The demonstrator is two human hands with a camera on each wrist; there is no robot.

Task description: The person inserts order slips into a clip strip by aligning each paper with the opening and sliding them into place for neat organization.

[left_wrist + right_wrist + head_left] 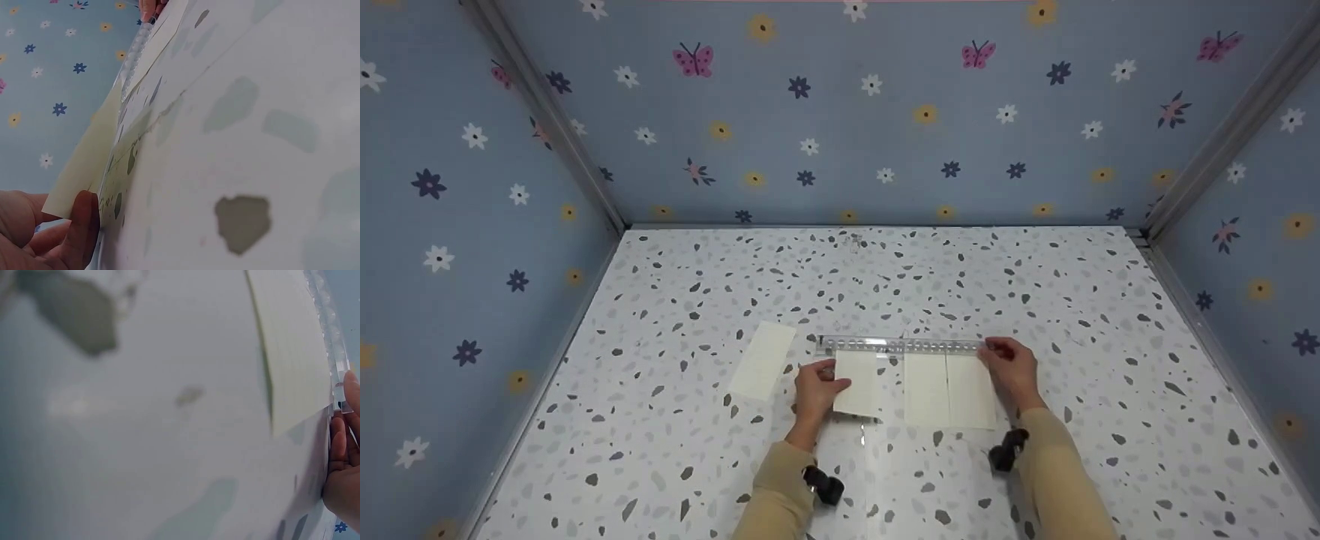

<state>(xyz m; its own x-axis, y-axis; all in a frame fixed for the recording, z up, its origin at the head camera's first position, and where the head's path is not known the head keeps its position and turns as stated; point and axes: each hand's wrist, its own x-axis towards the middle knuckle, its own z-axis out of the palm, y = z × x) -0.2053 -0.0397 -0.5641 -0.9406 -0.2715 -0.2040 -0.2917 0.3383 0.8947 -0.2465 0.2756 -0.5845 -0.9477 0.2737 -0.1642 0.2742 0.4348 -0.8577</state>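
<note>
A clear plastic strip [926, 346] with a row of round bumps or holes lies crosswise on the table. My left hand [816, 390] pinches a cream paper slip [856, 390] by its left side, below the strip's left part. In the left wrist view that slip [84, 154] tilts up off the tabletop, its corner between thumb and fingers. My right hand [1015, 369] grips the strip's right end, also seen in the right wrist view. Two more cream slips, one inner [927, 394] and one outer [971, 394], lie side by side with their top edges at the strip.
Another cream slip [763, 360] lies slanted to the left of my left hand. The speckled white tabletop [720, 277] meets blue flowered panels [840, 150] at the back and sides. A small clear object [855, 244] sits near the back edge.
</note>
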